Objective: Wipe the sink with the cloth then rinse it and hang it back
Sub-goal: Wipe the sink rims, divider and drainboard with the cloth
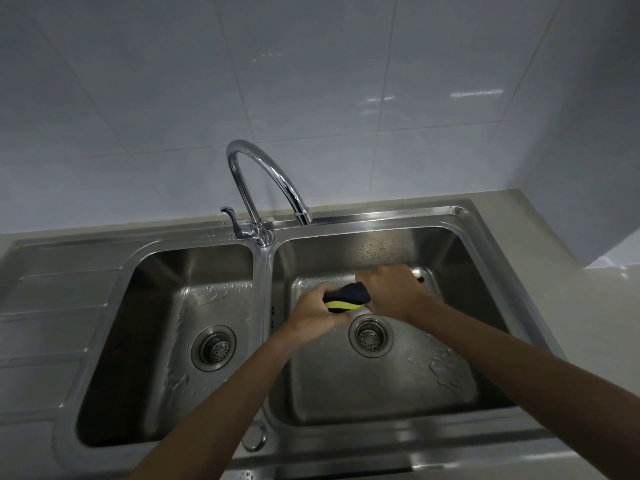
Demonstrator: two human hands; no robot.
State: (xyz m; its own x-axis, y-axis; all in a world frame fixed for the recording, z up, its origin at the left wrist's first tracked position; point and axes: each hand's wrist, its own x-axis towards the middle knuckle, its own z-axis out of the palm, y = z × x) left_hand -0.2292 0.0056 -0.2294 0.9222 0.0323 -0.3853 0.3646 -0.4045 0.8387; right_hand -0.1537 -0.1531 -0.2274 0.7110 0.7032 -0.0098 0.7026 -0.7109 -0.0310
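Gripping cloth (pixel 346 298): left hand (pixel 317 311), right hand (pixel 391 292) | cloth ends hidden inside fists

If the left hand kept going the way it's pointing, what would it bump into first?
The left hand grips the cloth, so it would likely meet the right hand, which grips the cloth's other end just ahead; depth is unclear.

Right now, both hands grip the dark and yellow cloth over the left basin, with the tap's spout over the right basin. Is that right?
Wrong basin: the head view shows the left hand and right hand gripping the cloth over the right basin. The tap's spout is over it too, as stated.
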